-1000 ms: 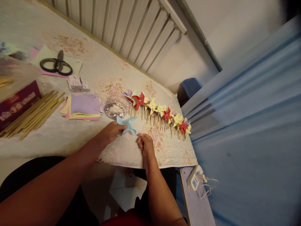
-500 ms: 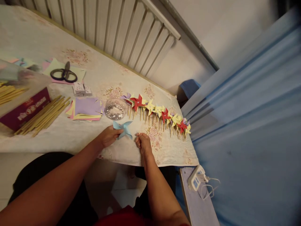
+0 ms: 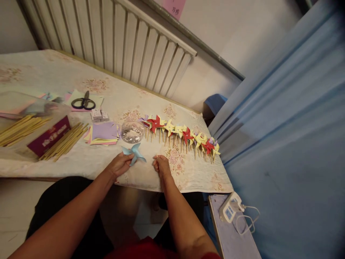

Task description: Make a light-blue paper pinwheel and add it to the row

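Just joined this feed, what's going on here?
The person's left hand holds a light-blue paper pinwheel; the right hand, closed beside it, has a thin stick, its tip just showing. Pinwheel and stick are apart. Beyond them sits a clear dish of small shiny pieces. A row of stick-mounted pinwheels lies to the right, coloured paper and scissors to the left.

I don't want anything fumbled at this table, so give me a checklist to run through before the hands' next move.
1. Light-blue paper pinwheel gripped by the left hand: ok.
2. Pinwheel touching the right hand: not ok, a gap separates them.
3. Identity of the small pale-tipped object in the right hand: cannot tell; mostly hidden.
4. Clear round plastic container of silvery pieces near the left hand: ok.
5. Black-handled scissors clear of both hands: ok, lying on pale-green paper.
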Demonstrator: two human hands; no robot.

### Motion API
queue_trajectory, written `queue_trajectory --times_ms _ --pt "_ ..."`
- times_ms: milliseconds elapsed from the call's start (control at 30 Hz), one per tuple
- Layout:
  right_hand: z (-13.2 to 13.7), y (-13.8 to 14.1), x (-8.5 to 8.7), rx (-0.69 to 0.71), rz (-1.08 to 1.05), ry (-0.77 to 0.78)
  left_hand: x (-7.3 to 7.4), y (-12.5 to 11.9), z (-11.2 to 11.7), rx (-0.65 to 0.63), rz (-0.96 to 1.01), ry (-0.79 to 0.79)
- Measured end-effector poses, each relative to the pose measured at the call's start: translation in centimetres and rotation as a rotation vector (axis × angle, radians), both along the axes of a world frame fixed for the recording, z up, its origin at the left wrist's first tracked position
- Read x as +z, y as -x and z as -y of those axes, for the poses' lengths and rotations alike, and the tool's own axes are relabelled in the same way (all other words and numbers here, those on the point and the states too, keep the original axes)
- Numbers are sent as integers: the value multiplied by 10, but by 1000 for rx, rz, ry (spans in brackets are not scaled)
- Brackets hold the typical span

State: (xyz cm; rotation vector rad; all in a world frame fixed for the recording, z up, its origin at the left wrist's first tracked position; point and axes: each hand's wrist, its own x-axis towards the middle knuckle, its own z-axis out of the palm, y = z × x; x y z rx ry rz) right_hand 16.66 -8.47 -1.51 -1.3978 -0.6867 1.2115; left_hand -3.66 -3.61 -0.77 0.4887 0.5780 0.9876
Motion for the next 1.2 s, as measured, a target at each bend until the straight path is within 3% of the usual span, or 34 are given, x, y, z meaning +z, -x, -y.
queue_trajectory --times_ms 167,600,1200 --pt "-2 0 -2 8 -7 9 4 -6 5 56 -11 9" --pt "-6 1 -6 12 19 27 12 -12 15 45 -45 36" --pt "-2 -1 -6 36 17 -17 3 -15 11 71 -29 9"
